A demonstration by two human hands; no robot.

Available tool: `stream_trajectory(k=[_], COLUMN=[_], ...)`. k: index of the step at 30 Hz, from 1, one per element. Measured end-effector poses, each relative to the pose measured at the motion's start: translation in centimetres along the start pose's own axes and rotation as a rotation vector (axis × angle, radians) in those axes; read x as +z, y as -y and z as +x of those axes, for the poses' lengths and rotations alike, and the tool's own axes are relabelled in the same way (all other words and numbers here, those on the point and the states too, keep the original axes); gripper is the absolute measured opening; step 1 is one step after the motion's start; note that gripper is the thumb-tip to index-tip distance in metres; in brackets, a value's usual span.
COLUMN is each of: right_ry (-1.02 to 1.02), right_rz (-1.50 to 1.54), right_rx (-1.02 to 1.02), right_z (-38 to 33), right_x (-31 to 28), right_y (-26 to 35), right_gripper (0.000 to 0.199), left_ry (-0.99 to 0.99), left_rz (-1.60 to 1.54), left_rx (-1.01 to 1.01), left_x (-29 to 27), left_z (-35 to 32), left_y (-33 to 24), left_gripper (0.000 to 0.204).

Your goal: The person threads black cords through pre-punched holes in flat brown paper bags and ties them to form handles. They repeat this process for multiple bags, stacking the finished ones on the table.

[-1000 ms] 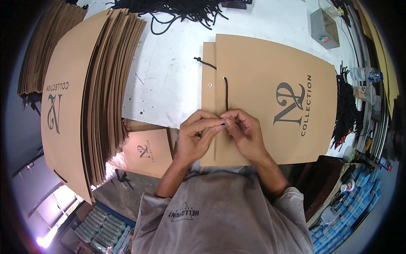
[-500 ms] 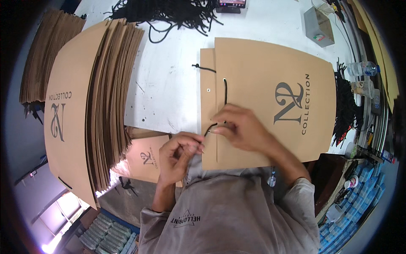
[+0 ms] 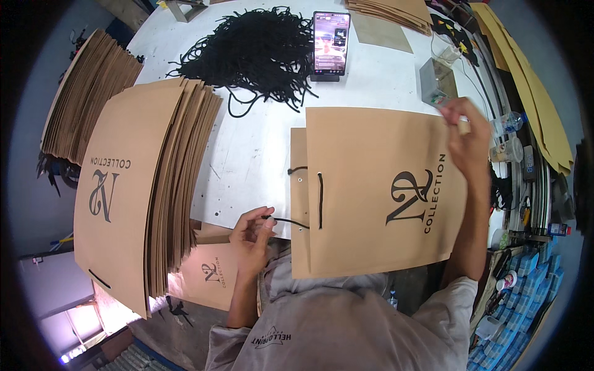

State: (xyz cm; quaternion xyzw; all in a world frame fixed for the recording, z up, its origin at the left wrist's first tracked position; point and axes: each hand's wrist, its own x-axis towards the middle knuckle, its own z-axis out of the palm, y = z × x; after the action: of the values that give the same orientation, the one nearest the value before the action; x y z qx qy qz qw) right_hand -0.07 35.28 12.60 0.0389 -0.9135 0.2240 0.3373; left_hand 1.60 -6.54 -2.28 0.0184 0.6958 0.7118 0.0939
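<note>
A flat brown paper bag [image 3: 359,142] with dark printing lies on the white table in front of me. A black cord [image 3: 320,201] runs along its front panel between two holes. My left hand [image 3: 252,238] pinches a loose end of this cord [image 3: 288,221], left of the bag's lower holes. Another knotted end [image 3: 297,169] sticks out on the flap higher up. My right hand [image 3: 465,133] is raised over the bag's far right corner, next to a small grey box [image 3: 437,83]. Its fingers look bent, but motion blurs them, and whether they hold anything is unclear.
Stacked brown bags [image 3: 133,136] stand on the left, with another stack [image 3: 86,93] behind. A heap of black cords [image 3: 247,55] and a lit phone [image 3: 330,46] on a stand lie at the back. Plastic cups [image 3: 507,150] and a bottle [image 3: 508,122] stand at the right edge.
My right hand has left the bag's holes and moved far to the right, toward the grey box. The left hand keeps the cord end, now drawn out leftward. The view has tilted up.
</note>
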Motion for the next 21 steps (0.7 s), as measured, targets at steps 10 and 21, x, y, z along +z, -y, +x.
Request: stream_trajectory(k=[10, 21], right_ry=[0.704, 0.002], right_rz=[-0.433, -0.428], right_rx=[0.31, -0.066], right_z=[-6.0, -0.5], right_x=[4.6, -2.5], right_y=[-5.3, -1.1], right_gripper=[0.088, 0.052], left_ry=[0.096, -0.04], left_rz=[-0.101, -0.232], left_rx=[-0.039, 0.058], left_x=[0.2, 0.3], left_z=[1.4, 1.6], left_y=[1.2, 1.0], left_gripper=[0.02, 0.014])
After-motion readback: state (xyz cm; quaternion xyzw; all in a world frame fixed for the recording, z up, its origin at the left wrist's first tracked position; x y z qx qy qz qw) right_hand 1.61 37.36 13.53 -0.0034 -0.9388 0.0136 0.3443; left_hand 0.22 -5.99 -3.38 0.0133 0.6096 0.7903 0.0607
